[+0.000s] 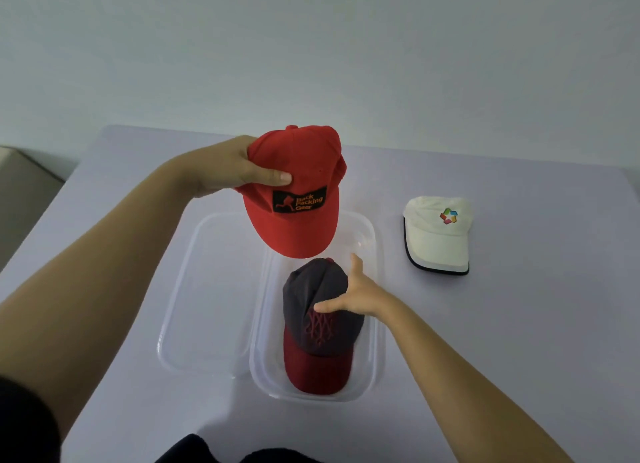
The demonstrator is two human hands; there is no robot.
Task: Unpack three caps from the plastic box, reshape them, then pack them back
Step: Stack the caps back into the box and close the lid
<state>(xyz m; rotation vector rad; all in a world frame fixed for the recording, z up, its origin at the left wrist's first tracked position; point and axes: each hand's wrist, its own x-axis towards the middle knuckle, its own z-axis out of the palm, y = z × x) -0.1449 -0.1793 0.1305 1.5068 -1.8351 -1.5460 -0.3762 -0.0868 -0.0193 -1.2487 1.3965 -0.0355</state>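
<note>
Presently, the left hand [225, 168] grasps the red cap [298, 192] at the side of its crown; the thumb is pressed flat on the front panel just above the black patch, and the remaining fingers are hidden behind the fabric. The cap is held in the air, clear of the counter [519, 324], above the far end of the plastic box [378, 324]; its brim hangs down toward the camera; the patch carries orange lettering reading "Back Packing Gear".

The right hand [360, 296] is spread and released, gripping nothing; its thumb lies straight on the front of the crown of the grey and maroon cap [318, 327]; one straight finger points away at the right of the crown; whether the other fingers touch the cap cannot be told.

The grey and maroon cap sits inside the plastic box, crown grey with red stitching, maroon brim toward the near wall. The box is clear and stands on the counter in front of the person.

A second clear plastic piece, seemingly the lid [180, 289], lies flat to the left of the box; whether its edge runs beneath the box or merely against it cannot be told.

The white cap [438, 234] rests on the counter to the right of the box, apart from it, dark-edged brim toward the camera, multicoloured logo on the front.

The counter is pale lavender; a plain pale wall [311, 47] stands behind it; a dark sleeve [20, 421] shows at the lower left.
</note>
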